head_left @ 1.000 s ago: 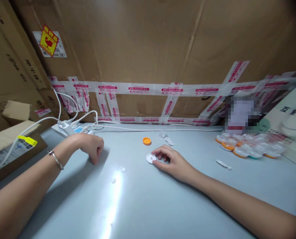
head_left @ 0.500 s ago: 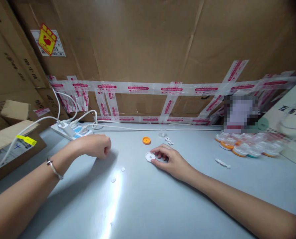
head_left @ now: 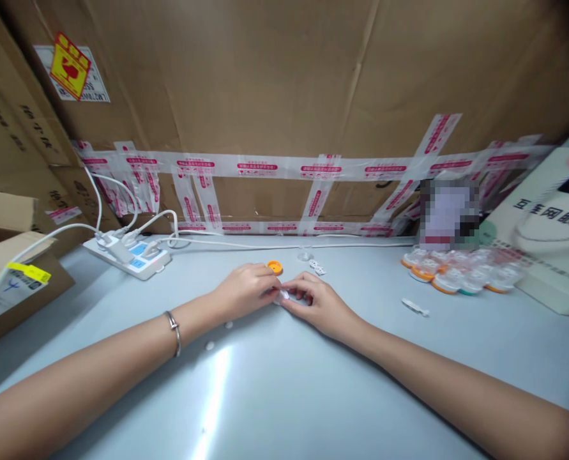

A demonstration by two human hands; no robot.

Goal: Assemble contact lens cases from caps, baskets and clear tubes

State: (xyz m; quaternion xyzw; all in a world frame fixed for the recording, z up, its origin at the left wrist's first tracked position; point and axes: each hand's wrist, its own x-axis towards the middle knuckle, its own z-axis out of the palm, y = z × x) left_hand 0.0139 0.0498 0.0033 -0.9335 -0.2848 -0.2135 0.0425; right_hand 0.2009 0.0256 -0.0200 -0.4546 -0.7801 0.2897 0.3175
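My right hand (head_left: pixel 321 308) pinches a small white round plastic piece (head_left: pixel 283 295) between thumb and fingers, just above the table. From the other side my left hand (head_left: pixel 246 291) reaches it with closed fingertips. Those fingers cover much of the piece, and I cannot make out what they hold, if anything. An orange round cap (head_left: pixel 274 267) lies right behind the fingers. Beyond it are a small clear cup (head_left: pixel 305 254) and white perforated pieces (head_left: pixel 317 268). Two small white discs, one nearer (head_left: pixel 210 346) and one partly under my left wrist (head_left: pixel 229 324), lie on the table.
A white strip-like piece (head_left: pixel 415 308) lies to the right, before a pile of clear round cases with coloured rims (head_left: pixel 461 271). A paper bag (head_left: pixel 547 255) stands far right. At left are a power strip (head_left: pixel 143 265) with cables and an open carton (head_left: pixel 49 294). A large taped cardboard box (head_left: pixel 265 96) forms the back.
My left hand has moved right, from the table near the power strip to the white round piece. My right hand keeps hold of that piece, which now looks tilted. The view has shifted slightly.
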